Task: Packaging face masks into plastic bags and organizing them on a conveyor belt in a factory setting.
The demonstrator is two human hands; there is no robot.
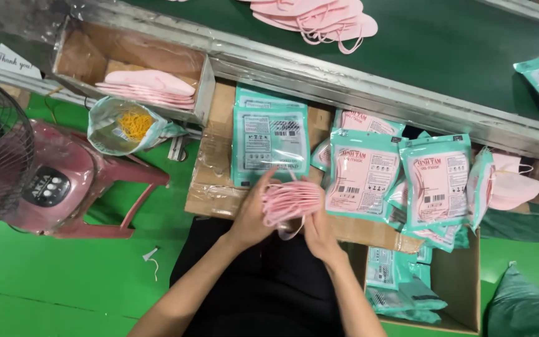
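Pink masks (289,201), stacked flat, loops dangling, pinched at either end by left hand (252,215) and right hand (318,232) fingers, just below teal pouches (270,140).

The pink masks (289,201) look like soft matt cloth. The teal pouches (270,142) are glossy plastic film — light glints off them. Beneath lies cardboard (210,187), brown and dull under shiny tape. The conveyor belt (444,43) is matt green, its rail (344,87) brushed metal. The stool (104,181) is smooth red plastic.
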